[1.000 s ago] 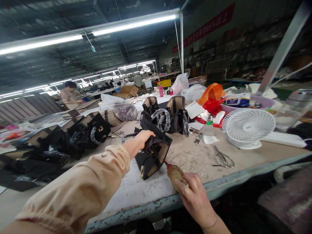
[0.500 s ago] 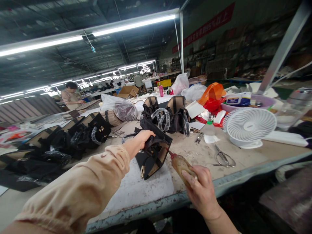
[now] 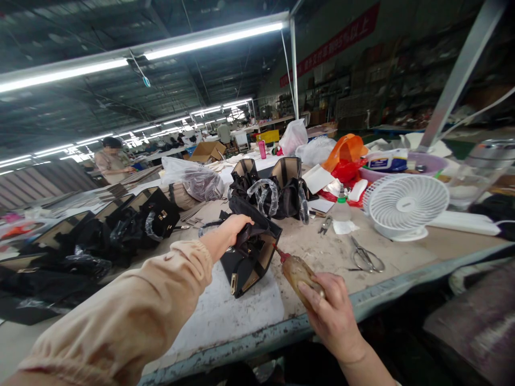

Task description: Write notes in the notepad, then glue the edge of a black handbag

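Note:
A black handbag (image 3: 237, 268) with a tan lining and gold hardware rests tilted on the worktable in front of me. My left hand (image 3: 237, 226) grips its upper part, the thumb over the black material and the other fingers mostly hidden. In my right hand (image 3: 330, 311) is a yellowish glue bottle (image 3: 296, 276), its red nozzle pointing up and left at the bag's tan edge. Whether the tip touches the bag, I cannot tell. Right behind stand more black handbags (image 3: 287, 193) with plastic-wrapped handles.
A row of black bags (image 3: 132, 225) fills the left. Scissors (image 3: 367, 257), thread snips (image 3: 325, 225) and a white fan (image 3: 406, 206) sit on the right. Behind them are a purple basin (image 3: 432, 163) and an orange bag (image 3: 344, 151). A person (image 3: 112, 161) stands far left.
The whole view has shifted slightly, so things appear a little further left. The glue bottle's nozzle sits slightly further from the bag's edge. Both hands keep their holds.

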`<action>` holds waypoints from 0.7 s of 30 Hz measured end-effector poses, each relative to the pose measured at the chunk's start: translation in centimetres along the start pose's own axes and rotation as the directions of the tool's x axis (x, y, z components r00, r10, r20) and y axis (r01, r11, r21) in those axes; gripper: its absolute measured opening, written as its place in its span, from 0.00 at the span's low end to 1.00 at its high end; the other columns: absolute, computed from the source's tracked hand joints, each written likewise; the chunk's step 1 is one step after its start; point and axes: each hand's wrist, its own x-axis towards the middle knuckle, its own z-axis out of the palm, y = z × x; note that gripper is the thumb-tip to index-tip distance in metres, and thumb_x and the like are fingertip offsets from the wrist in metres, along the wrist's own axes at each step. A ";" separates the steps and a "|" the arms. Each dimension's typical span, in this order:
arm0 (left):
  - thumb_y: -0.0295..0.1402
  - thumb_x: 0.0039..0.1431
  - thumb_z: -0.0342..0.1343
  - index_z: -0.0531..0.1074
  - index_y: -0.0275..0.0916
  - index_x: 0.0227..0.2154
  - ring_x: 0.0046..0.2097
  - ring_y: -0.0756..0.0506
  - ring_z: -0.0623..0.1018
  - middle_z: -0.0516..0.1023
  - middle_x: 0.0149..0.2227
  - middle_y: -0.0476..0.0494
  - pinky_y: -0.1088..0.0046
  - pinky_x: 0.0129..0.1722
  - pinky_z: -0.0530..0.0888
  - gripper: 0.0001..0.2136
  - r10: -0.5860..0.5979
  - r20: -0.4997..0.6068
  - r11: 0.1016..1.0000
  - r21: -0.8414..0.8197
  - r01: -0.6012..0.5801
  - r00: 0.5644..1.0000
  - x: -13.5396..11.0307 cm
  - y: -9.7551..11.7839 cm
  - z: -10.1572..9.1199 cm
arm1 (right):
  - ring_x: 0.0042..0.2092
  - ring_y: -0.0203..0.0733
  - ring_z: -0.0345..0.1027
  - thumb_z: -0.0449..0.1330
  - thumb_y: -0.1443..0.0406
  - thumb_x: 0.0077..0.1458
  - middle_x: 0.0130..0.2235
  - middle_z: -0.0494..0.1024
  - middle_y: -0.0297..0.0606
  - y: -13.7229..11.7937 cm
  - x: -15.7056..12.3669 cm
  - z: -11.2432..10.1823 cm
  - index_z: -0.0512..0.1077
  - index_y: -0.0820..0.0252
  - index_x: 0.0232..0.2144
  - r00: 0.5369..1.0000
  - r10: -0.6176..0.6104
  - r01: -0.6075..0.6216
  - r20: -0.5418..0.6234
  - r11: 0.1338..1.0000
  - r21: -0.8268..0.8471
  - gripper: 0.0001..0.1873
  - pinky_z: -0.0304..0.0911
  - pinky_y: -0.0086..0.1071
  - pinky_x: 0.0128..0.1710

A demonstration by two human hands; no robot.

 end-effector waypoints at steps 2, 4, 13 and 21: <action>0.25 0.48 0.55 0.66 0.36 0.15 0.16 0.50 0.67 0.68 0.12 0.47 0.77 0.14 0.63 0.09 -0.003 0.004 1.000 -0.001 0.003 1.000 0.1 0.0 0.0 | 0.48 0.52 0.59 0.56 0.80 0.54 0.47 0.64 0.49 -0.2 -0.1 -0.1 0.69 0.62 0.47 1.000 0.008 -0.008 0.022 1.000 0.011 0.19 0.65 0.49 0.42; 0.25 0.48 0.55 0.66 0.36 0.15 0.15 0.50 0.67 0.68 0.12 0.48 0.77 0.14 0.63 0.09 -0.007 0.004 1.000 -0.002 0.007 1.000 0.1 0.1 0.0 | 0.47 0.51 0.59 0.55 0.79 0.54 0.47 0.64 0.48 -0.3 -0.1 -0.1 0.69 0.62 0.46 0.999 0.015 -0.016 0.045 1.000 0.023 0.18 0.65 0.48 0.42; 0.25 0.49 0.54 0.66 0.37 0.16 0.15 0.49 0.68 0.69 0.12 0.47 0.76 0.14 0.66 0.09 -0.062 0.037 0.998 -0.001 0.062 0.997 -0.4 0.3 0.1 | 0.48 0.50 0.60 0.56 0.79 0.53 0.47 0.65 0.47 0.8 0.5 0.1 0.69 0.59 0.48 0.997 0.032 -0.033 -0.068 0.999 -0.004 0.22 0.66 0.48 0.43; 0.24 0.47 0.54 0.66 0.36 0.14 0.12 0.51 0.65 0.67 0.10 0.47 0.79 0.10 0.61 0.09 -0.039 0.029 0.999 -0.021 0.039 0.999 -0.3 0.4 0.3 | 0.47 0.50 0.60 0.58 0.78 0.52 0.47 0.64 0.46 1.1 1.3 -0.2 0.69 0.57 0.48 0.989 0.039 -0.041 -0.141 0.999 -0.012 0.21 0.66 0.48 0.43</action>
